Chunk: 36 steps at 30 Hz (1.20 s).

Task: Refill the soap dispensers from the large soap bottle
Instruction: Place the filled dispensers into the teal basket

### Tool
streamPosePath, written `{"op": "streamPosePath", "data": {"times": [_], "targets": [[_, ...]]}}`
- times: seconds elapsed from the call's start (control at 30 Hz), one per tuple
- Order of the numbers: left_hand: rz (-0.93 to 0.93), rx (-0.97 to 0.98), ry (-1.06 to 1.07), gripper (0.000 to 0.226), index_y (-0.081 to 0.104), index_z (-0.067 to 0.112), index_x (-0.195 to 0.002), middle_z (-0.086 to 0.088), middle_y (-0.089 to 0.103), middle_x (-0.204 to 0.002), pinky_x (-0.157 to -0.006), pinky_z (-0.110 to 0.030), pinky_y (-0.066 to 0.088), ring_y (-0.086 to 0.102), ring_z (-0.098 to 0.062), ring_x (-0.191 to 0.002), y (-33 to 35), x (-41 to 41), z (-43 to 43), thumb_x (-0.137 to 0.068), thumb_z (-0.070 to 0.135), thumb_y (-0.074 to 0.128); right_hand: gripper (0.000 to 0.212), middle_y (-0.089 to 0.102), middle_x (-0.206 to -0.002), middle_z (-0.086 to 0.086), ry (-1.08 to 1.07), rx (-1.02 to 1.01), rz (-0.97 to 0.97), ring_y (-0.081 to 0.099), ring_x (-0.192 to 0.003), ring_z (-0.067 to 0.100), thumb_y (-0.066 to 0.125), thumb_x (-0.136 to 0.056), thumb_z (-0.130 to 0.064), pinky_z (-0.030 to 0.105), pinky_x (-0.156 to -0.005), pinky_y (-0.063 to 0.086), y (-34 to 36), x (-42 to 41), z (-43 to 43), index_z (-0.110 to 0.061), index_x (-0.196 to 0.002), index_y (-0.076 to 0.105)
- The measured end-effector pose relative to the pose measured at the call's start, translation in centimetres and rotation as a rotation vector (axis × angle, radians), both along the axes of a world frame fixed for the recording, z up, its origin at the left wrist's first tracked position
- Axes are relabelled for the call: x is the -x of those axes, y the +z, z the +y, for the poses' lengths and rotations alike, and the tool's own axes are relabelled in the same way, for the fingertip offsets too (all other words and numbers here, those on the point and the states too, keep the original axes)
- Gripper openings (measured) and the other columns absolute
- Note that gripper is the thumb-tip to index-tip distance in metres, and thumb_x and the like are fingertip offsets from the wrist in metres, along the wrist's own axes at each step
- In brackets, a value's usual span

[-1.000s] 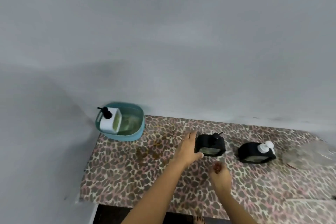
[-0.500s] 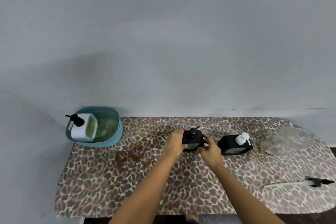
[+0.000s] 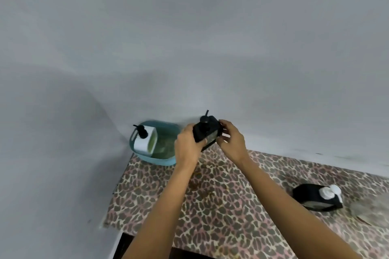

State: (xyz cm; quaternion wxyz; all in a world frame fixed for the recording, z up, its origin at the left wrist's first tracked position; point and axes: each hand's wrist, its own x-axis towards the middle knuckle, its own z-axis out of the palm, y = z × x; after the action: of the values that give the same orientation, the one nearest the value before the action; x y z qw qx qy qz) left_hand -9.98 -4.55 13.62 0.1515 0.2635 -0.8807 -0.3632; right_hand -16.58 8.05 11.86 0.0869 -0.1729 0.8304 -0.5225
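A: hand status?
B: left hand [image 3: 187, 146] wrapped round the left side of the black dispenser [image 3: 207, 133], fingers curled tight. The right hand [image 3: 232, 143] is on its right end, fingers bent onto the body, thumb under, loosely spread.
A: where's the unit?
B: in the air btwn both hands, tilted, black pump head on top, nozzle toward the wall [image 3: 189, 38]. It's off the table [image 3: 221, 206], over the far-left part, just right of the teal tub [image 3: 151, 159].
A: other units?
B: white dispenser [image 3: 144, 145] w/ black pump stands upright in the tub, left side. Tub contents look greenish, can't tell what. The second black dispenser [image 3: 315, 197] w/ white pump sits on the table at right, well apart from both hands.
A: big bottle?
B: can't tell. There's a blurred clear thing [image 3: 370, 208] at the right edge, no ID.
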Motion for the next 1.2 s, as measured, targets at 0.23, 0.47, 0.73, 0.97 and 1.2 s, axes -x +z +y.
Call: {"op": "streamPosePath", "data": {"times": [0.23, 0.47, 0.73, 0.97, 1.2], "targets": [[0.045, -0.063, 0.256, 0.033, 0.062, 0.012, -0.104, -0.004, 0.067, -0.096, -0.071, -0.030, 0.048, 0.063, -0.023, -0.088, -0.5, -2.4, -6.5, -0.073, 0.014, 0.073, 0.055, 0.059, -0.125, 0.008, 0.205, -0.071, -0.005, 0.056, -0.115, 0.024, 0.059, -0.078, 0.002, 0.039, -0.099, 0.047, 0.4, -0.1, -9.5, -0.012, -0.131, 0.052], [0.018, -0.197, 0.259, 0.041, 0.061, 0.005, -0.108, -0.007, 0.067, -0.095, -0.076, -0.031, 0.052, 0.063, -0.022, -0.087, -3.4, -4.0, -9.7, -0.070, 0.009, 0.077, 0.047, 0.064, -0.118, 0.010, 0.249, -0.133, -0.091, 0.062, -0.104, 0.022, 0.061, -0.081, 0.005, 0.019, -0.092, 0.047, -1.7, -0.4, -14.0, -0.008, -0.126, 0.057], [-0.121, -0.172, 0.304, 0.051, 0.049, 0.001, -0.123, -0.014, 0.048, -0.121, -0.094, -0.039, 0.048, 0.055, -0.029, -0.105, -6.6, -3.5, -10.5, -0.079, 0.014, 0.072, 0.049, 0.059, -0.130, 0.011, 0.248, -0.197, -0.184, 0.056, -0.120, 0.025, 0.057, -0.085, 0.007, 0.025, -0.103, 0.043, -4.9, 0.1, -17.1, -0.005, -0.132, 0.051], [-0.206, -0.119, 0.413, 0.047, 0.043, 0.002, -0.123, -0.014, 0.038, -0.124, -0.091, -0.039, 0.050, 0.052, -0.031, -0.107, -8.1, -3.3, -9.6, -0.083, 0.010, 0.066, 0.048, 0.056, -0.133, 0.009, 0.215, -0.193, -0.288, 0.052, -0.124, 0.023, 0.059, -0.086, 0.007, 0.031, -0.108, 0.041, -6.9, -0.1, -18.6, -0.006, -0.131, 0.052], [-0.352, 0.036, 0.392, 0.052, 0.040, 0.002, -0.125, -0.015, 0.044, -0.123, -0.086, -0.037, 0.050, 0.047, -0.031, -0.114, -8.5, -2.3, -9.5, -0.082, 0.010, 0.068, 0.045, 0.058, -0.131, 0.010, 0.161, -0.194, -0.285, 0.054, -0.122, 0.022, 0.058, -0.085, 0.009, 0.026, -0.104, 0.042, -8.0, 0.3, -18.9, -0.004, -0.127, 0.056]]}}
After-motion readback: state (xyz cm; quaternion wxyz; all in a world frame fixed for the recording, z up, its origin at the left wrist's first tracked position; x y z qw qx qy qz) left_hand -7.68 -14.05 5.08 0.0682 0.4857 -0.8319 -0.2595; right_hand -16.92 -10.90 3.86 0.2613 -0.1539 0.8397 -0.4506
